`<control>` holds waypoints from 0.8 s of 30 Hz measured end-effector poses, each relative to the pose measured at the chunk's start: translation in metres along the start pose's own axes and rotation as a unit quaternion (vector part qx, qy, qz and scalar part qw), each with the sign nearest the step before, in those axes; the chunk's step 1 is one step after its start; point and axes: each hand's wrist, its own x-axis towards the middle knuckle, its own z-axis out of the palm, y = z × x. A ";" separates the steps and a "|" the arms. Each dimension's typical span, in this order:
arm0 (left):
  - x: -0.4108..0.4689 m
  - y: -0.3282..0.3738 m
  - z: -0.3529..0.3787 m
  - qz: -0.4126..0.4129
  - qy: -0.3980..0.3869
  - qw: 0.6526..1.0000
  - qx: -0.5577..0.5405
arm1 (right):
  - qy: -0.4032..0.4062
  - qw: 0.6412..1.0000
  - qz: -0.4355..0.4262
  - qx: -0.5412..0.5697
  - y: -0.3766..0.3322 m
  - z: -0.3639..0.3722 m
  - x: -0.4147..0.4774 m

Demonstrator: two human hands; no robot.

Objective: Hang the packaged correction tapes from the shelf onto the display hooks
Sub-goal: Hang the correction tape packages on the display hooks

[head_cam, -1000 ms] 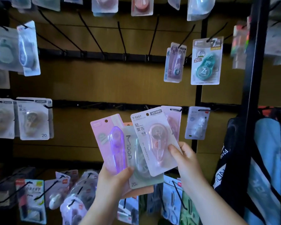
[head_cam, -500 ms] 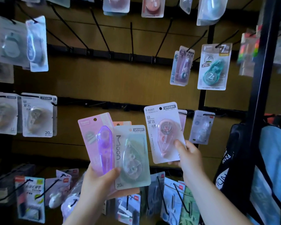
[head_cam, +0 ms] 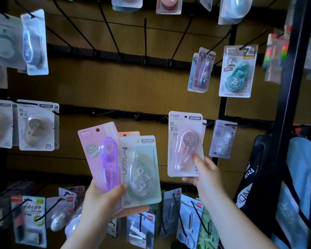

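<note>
My left hand (head_cam: 101, 202) grips a fan of correction tape packs: a purple pack (head_cam: 100, 153) in front at the left, a green "Moon" pack (head_cam: 140, 169) at the right, an orange pack (head_cam: 128, 134) behind them. My right hand (head_cam: 204, 174) pinches the lower right corner of a pink pack (head_cam: 184, 142) and holds it upright against the middle rail, its hang hole at a hook tip (head_cam: 185, 116). A matching pink pack edge (head_cam: 204, 126) shows just behind it.
Several bare black hooks (head_cam: 145, 42) stick out of the upper rail above the hands. Hung packs fill the left side (head_cam: 35, 124), the upper right (head_cam: 238, 71) and the bottom row (head_cam: 178, 212). A black upright post (head_cam: 284, 105) and bags (head_cam: 295, 186) stand at the right.
My right hand pulled the pink pack out of the fan and carried it up and right to the middle rail hook. My left hand stayed with the other packs.
</note>
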 end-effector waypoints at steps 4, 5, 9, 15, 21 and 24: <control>0.001 -0.001 -0.001 0.002 0.004 1.000 0.005 | -0.010 0.996 -0.031 -0.082 -0.005 0.003 -0.005; 0.001 -0.001 -0.001 0.002 0.003 1.000 0.005 | -0.006 0.995 -0.039 -0.089 -0.006 0.003 -0.006; 0.002 -0.001 0.000 -0.002 0.005 1.000 0.004 | 0.023 0.993 -0.061 -0.096 -0.003 0.003 -0.006; 0.000 0.002 0.004 0.018 0.019 0.999 0.020 | 0.033 0.995 -0.045 -0.081 0.000 0.001 -0.009; 0.001 0.001 0.002 0.025 0.022 0.999 0.027 | 0.014 0.993 -0.051 -0.101 -0.004 -0.001 -0.008; 0.001 0.002 0.001 0.011 0.012 1.000 0.016 | 0.019 0.993 -0.065 -0.096 -0.009 -0.005 -0.010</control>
